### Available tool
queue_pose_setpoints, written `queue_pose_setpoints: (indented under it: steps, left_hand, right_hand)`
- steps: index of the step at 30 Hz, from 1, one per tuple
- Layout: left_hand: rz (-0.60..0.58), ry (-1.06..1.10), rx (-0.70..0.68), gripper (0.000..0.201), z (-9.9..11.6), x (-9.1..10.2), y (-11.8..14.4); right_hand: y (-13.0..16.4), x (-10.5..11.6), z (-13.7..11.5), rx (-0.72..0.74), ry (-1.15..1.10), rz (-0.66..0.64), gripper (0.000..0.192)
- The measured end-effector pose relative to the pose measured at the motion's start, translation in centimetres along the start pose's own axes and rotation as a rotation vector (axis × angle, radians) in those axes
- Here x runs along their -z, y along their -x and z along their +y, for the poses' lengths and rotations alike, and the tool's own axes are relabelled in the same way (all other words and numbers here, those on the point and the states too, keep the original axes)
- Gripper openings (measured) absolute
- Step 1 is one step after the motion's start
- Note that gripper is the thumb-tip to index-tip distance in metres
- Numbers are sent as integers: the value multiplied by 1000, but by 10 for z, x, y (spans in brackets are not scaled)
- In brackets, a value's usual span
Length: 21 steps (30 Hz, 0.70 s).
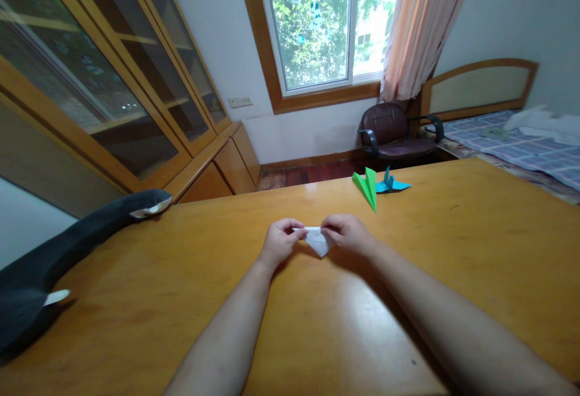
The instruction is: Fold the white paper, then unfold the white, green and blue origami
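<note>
White folded paper (318, 240), pinched between left hand (281, 240), right hand (347, 233), fingers closed

The white folded paper (318, 240) shows only between the fingertips; its 2 upper corners hide under the left hand (281, 240) and right hand (347, 233). Both forearms run off the bottom edge. Left of the fingers, the dark plush toy (67, 245) is cut by the frame's edge.
</note>
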State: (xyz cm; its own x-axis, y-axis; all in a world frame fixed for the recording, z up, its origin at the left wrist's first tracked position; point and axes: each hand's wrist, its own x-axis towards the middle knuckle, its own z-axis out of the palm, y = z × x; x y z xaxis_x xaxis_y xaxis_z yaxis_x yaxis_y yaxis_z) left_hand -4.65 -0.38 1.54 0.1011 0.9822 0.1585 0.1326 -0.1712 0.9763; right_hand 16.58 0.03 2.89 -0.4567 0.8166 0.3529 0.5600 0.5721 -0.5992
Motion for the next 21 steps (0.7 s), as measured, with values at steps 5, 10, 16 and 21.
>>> queue_pose_setpoints:
  steps: [5, 10, 16, 21]
  left_hand:
    - [-85, -106, -30, 24, 2, 4, 0]
    - [-140, -235, -45, 20, 0, 7, -1]
    - [-146, -278, -62, 19, 2, 8, 0]
    - [-176, -300, -67, 18, 5, 8, 0]
  right_hand:
    - [0, 0, 2, 6, 30, -3, 16]
    - [1, 0, 3, 26, 100, -21, 15]
    - [2, 6, -2, 58, 103, -76, 15]
    - [1, 4, 2, 10, 8, -106, 15]
